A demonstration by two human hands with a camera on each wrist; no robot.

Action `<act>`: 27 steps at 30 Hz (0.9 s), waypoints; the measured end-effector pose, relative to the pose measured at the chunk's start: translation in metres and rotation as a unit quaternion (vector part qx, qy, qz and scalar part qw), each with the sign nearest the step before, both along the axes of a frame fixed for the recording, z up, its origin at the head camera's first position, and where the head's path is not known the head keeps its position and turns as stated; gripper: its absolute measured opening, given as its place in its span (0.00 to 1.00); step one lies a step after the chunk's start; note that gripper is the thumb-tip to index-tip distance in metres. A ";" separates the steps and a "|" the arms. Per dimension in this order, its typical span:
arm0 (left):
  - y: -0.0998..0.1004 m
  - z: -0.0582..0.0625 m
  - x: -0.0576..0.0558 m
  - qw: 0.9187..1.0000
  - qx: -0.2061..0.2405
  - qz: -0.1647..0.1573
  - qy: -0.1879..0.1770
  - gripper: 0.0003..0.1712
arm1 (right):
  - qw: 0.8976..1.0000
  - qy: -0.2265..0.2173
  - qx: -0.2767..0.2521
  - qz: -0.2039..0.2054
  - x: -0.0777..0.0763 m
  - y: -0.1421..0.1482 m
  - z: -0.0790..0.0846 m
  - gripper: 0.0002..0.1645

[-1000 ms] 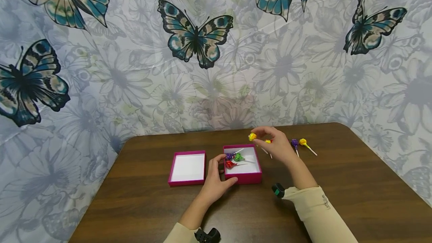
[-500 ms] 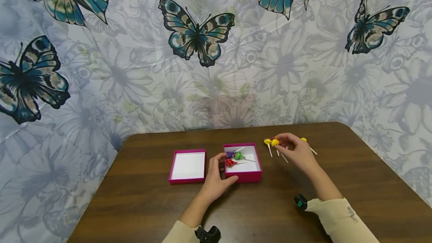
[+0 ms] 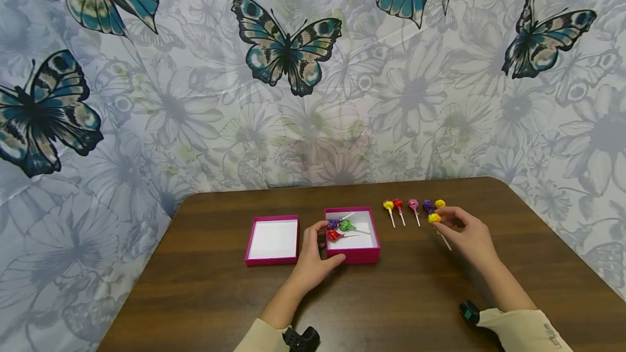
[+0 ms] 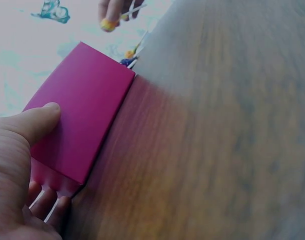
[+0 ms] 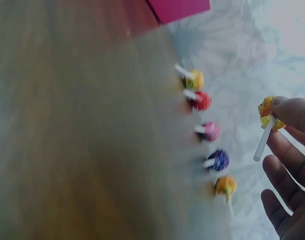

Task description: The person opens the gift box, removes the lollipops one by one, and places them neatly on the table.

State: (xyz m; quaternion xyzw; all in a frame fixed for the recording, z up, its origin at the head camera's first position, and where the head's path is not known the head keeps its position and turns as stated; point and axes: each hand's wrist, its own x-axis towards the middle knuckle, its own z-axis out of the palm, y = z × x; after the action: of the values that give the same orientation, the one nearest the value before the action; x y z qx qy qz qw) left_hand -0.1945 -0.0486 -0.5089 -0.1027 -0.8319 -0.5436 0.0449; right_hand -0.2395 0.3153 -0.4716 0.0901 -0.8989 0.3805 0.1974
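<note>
My right hand pinches a yellow-wrapped lollipop by its head between thumb and fingertip, its white stick pointing down. It hovers just in front of a purple lollipop and another yellow lollipop lying at the right end of a row. My left hand grips the near left corner of a magenta box, its thumb on the front wall and its fingers round the left side. Inside the box lie a purple lollipop, a green lollipop and a red lollipop.
Left of the box lies its magenta lid, white inside facing up. Right of the box, the row continues with a yellow lollipop, a red lollipop and a pink lollipop. The wooden table ends at a butterfly-patterned cloth.
My right hand has carried the yellow lollipop rightward from beside the box, past the row, to its right end. The left hand keeps its grip on the box.
</note>
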 end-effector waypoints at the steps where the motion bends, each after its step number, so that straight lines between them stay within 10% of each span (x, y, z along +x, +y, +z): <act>1: 0.000 0.000 0.000 1.000 0.000 0.000 0.000 0.49 | 1.000 0.000 0.001 -0.005 0.001 0.003 -0.001 0.14; 27: -0.001 -0.001 0.000 1.000 -0.002 -0.006 0.007 0.48 | 0.996 -0.057 0.044 -0.051 0.001 0.054 -0.029 0.19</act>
State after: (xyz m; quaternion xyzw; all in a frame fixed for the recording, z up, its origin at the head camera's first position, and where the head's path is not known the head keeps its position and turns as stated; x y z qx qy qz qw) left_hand -0.1947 -0.0494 -0.5097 -0.1111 -0.8322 -0.5411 0.0472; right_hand -0.2386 0.3692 -0.5004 0.0307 -0.9281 0.3342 0.1610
